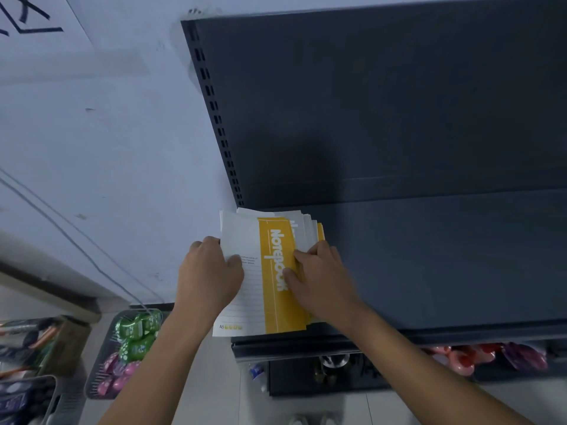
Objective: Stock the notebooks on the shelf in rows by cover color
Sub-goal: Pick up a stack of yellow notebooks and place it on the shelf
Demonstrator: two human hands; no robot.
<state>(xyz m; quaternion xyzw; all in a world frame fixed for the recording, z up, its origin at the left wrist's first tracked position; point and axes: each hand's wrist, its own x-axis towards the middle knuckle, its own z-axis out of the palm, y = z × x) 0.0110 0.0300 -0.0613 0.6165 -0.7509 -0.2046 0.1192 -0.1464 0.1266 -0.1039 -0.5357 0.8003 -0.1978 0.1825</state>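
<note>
Yellow notebooks (276, 271) stacked at the shelf's (429, 256) front-left corner.
Long axis runs front to back; left hand (208, 277) and right hand (319, 277) clasp opposite long edges.

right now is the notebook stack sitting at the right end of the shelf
No, the yellow notebook stack lies at the shelf's left end, under both hands.
</note>
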